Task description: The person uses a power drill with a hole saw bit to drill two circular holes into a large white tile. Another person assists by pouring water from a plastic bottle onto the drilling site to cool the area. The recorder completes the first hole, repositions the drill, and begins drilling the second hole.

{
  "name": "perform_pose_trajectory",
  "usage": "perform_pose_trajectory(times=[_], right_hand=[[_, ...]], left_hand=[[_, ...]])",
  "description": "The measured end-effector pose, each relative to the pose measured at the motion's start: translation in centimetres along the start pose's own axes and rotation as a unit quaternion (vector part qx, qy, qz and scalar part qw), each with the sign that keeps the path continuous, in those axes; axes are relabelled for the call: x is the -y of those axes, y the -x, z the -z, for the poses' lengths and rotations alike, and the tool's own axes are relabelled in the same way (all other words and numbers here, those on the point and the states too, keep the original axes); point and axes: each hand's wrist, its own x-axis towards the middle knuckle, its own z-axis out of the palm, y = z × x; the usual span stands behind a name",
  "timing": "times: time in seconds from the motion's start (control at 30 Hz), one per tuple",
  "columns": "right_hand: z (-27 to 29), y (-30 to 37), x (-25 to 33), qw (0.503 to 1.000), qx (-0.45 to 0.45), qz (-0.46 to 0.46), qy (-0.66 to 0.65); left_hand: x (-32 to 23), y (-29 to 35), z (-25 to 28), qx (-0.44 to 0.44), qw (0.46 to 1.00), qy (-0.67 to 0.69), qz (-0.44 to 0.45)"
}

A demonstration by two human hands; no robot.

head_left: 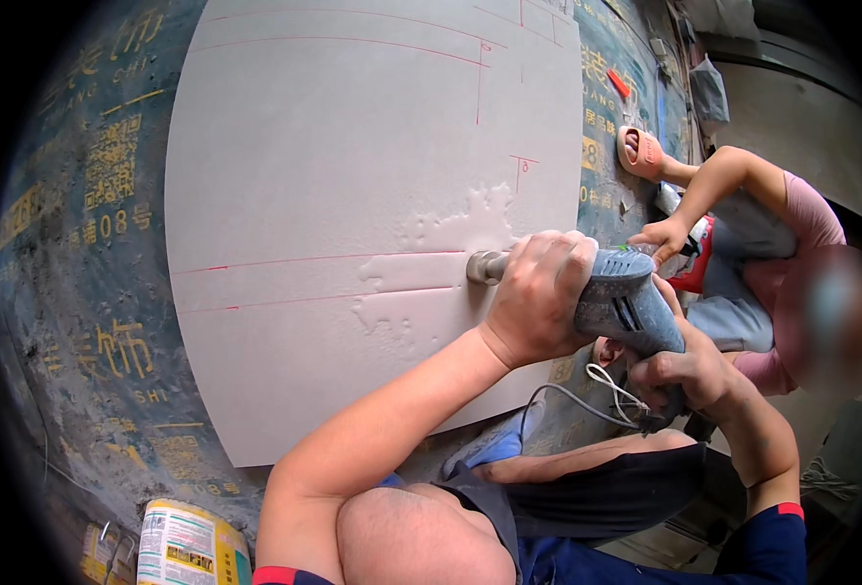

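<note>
A blue-grey electric drill (635, 304) lies nearly level over a large pale grey tile slab (324, 156). My left hand (545, 292) is wrapped round its front end. My right hand (689, 363) is closed on the rear handle, where a grey cord comes out. The round metal bit (486, 267) meets the slab at the right end of two red marker lines. Milky water (431, 278) is spread on the slab around the bit. Whether the bit has cut into the surface is hidden.
Another person (791, 253) squats at the right, one hand close to the drill. Dark green printed sheeting (109, 244) lies under the slab. A yellow and white bucket (192, 546) stands at the lower left. A red object (618, 84) lies at the upper right.
</note>
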Motion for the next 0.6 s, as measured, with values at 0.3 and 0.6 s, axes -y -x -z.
perform_pose_trajectory(times=[0.3, 0.6], right_hand=[[2.1, -0.5, -3.7, 0.995, 0.021, 0.030, -0.095], [1.0, -0.4, -5.3, 0.991, 0.009, 0.023, -0.134]], left_hand=[[-0.1, -0.5, -0.1, 0.046, 0.999, -0.002, -0.001], [-0.1, 0.0, -0.3, 0.080, 0.996, -0.011, -0.028]])
